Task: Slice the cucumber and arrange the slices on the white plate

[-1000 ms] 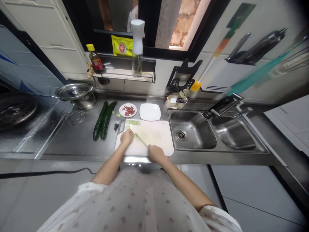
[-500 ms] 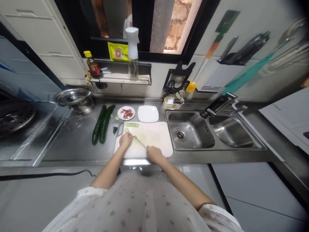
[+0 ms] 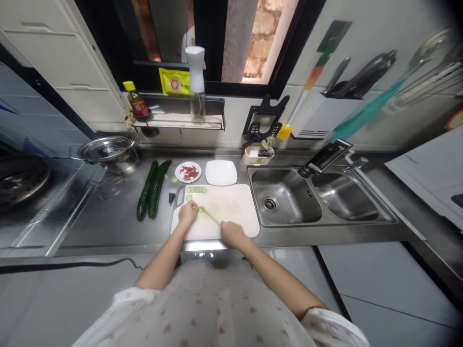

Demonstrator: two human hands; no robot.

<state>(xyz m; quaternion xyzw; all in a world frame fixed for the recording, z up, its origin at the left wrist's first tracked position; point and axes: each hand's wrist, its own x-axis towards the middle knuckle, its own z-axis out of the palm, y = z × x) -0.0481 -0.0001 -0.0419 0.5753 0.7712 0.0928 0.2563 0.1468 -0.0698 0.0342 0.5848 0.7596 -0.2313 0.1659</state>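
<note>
My right hand (image 3: 233,234) is wrapped round the handle of a knife (image 3: 212,218), whose narrow blade points up and left over the white cutting board (image 3: 246,207). By the blade's tip lies a thin cucumber slice (image 3: 201,209). Just left of that slice, my left hand (image 3: 188,213) is closed with its fingertips pressed together; what they hold, if anything, I cannot make out. A row of overlapping cucumber slices (image 3: 197,190) runs along the board's far left part, with a single slice (image 3: 189,198) below it.
Two whole cucumbers (image 3: 155,190) lie left of the board, a dark green cucumber end (image 3: 171,197) nearer it. Behind stand a plate of chopped red pieces (image 3: 188,172) and a white square plate (image 3: 221,172). A double sink (image 3: 285,193) is on the right, a lidded steel pot (image 3: 108,154) on the left.
The whole view has shifted slightly, with the counter a little lower in the picture. Both hands and the knife keep nearly the same place on the board.
</note>
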